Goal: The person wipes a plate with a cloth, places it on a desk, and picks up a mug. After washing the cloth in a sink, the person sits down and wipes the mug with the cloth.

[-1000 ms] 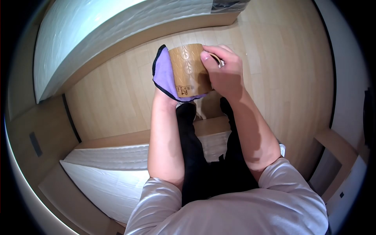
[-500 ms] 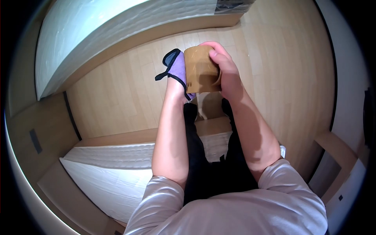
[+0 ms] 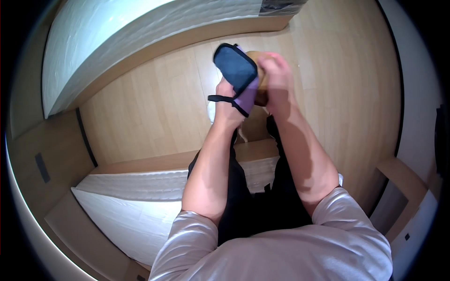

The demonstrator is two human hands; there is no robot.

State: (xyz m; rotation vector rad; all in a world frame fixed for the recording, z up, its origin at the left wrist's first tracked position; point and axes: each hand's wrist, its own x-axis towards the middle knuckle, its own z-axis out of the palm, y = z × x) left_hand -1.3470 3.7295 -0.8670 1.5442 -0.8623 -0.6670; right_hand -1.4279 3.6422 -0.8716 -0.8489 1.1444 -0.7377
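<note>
A mitt-like cleaning cloth [image 3: 237,69], purple with black edging, a dark blue-grey panel and a black loop, covers most of my left hand [image 3: 225,88]. The thumb side and wrist show; the other fingers are hidden under the cloth. My right hand [image 3: 280,83] is wrapped round a brown mug [image 3: 262,85], slightly blurred by motion. The cloth lies against the mug's left side and hides much of it. Both hands are held up in front of my knees, close together.
I sit on a plastic-wrapped mattress [image 3: 136,206] on a wooden base. Across the wooden floor [image 3: 154,103] is another wrapped mattress [image 3: 136,37]. A curved wooden piece [image 3: 403,178] stands at the right by the wall.
My left hand has turned and moved right, so the cloth's blue-grey panel now faces up and covers more of the mug. The mug has turned and shifted slightly right.
</note>
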